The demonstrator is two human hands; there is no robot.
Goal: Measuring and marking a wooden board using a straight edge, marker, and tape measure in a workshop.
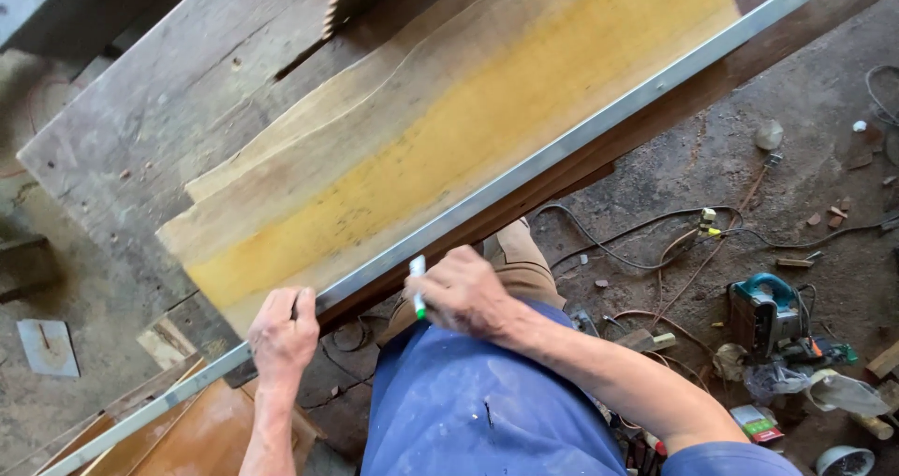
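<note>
A long yellowish wooden plank (449, 120) lies across a rough grey workbench (140, 130). A long metal straightedge (562, 148) runs along the plank's near edge. My left hand (283, 331) presses down on the straightedge near the plank's left end. My right hand (465, 293) holds a white and green marker (418, 284), tip pointing down, just beside the straightedge and a little off the plank's edge.
A saw blade's teeth (335, 3) poke up at the bench's far side. On the dirt floor to the right lie tangled cables (646, 242), a teal power tool (766, 312), scraps and a bowl (843, 460). Brown boards (201, 434) lean at lower left.
</note>
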